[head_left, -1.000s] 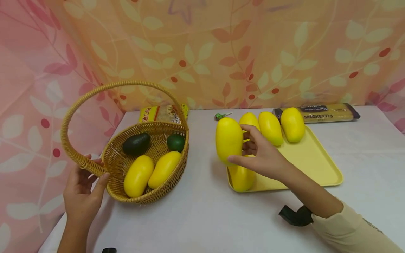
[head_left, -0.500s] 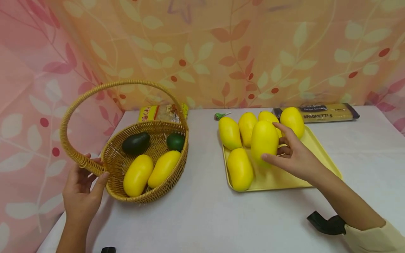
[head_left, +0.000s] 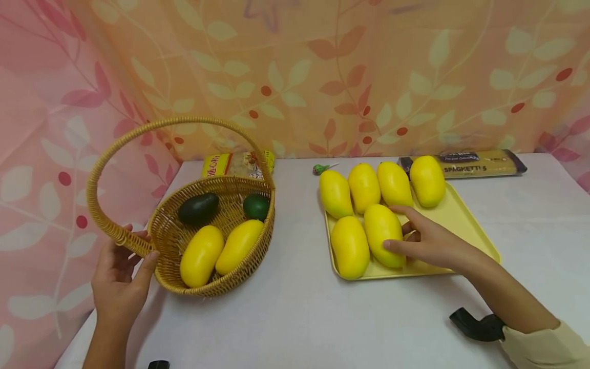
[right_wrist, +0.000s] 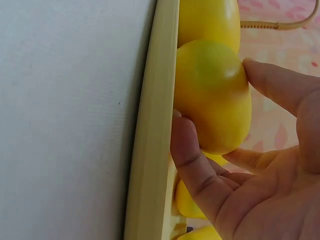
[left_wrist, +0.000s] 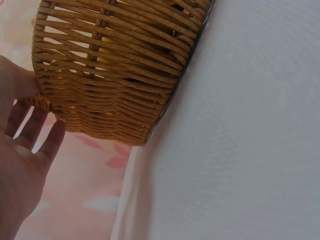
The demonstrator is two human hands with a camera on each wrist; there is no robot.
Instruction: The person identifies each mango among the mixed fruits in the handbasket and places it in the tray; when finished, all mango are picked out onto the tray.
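My right hand [head_left: 426,242] holds a yellow mango [head_left: 381,233] low at the front of the yellow tray [head_left: 461,220]. In the right wrist view, thumb and fingers lie around that mango [right_wrist: 212,102], just inside the tray's rim [right_wrist: 150,150]. Beside it on the tray lies another mango [head_left: 350,248], with a row of several more [head_left: 364,189] behind. My left hand [head_left: 117,282] grips the wicker basket [head_left: 251,264] where its handle meets the rim. Inside the basket are two mangoes [head_left: 201,256], a dark avocado [head_left: 198,209] and a rounder dark green fruit [head_left: 256,206].
Behind the basket stands a yellow food packet [head_left: 237,165]. A small green-wrapped lollipop [head_left: 321,169] lies at the back middle, and a spaghetti pack [head_left: 481,164] lies behind the tray. Floral cloth [head_left: 295,77] hangs along the back and left.
My right hand has carried the mango rightward from over the tray's left side, then lowered it beside the front-left mango. The left hand stays on the basket.
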